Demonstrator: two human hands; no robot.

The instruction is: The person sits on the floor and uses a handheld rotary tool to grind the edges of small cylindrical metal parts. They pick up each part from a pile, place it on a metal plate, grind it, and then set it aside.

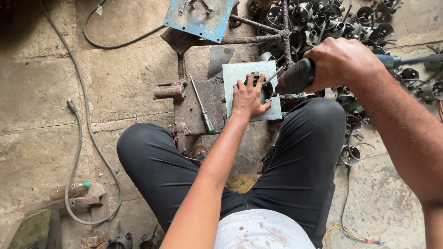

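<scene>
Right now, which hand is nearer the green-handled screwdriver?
Left. The left hand presses on the grey square metal plate just right of the green-handled screwdriver; the right hand grips the dark power drill, farther right.

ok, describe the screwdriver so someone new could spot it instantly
Start at the grey square metal plate on the floor between the person's knees, where the left hand presses down. Just left of it lies a dark rusty steel slab; the green-handled screwdriver lies diagonally across it. Its translucent green handle and thin bright shaft set it apart from the rusty parts around it.
</scene>
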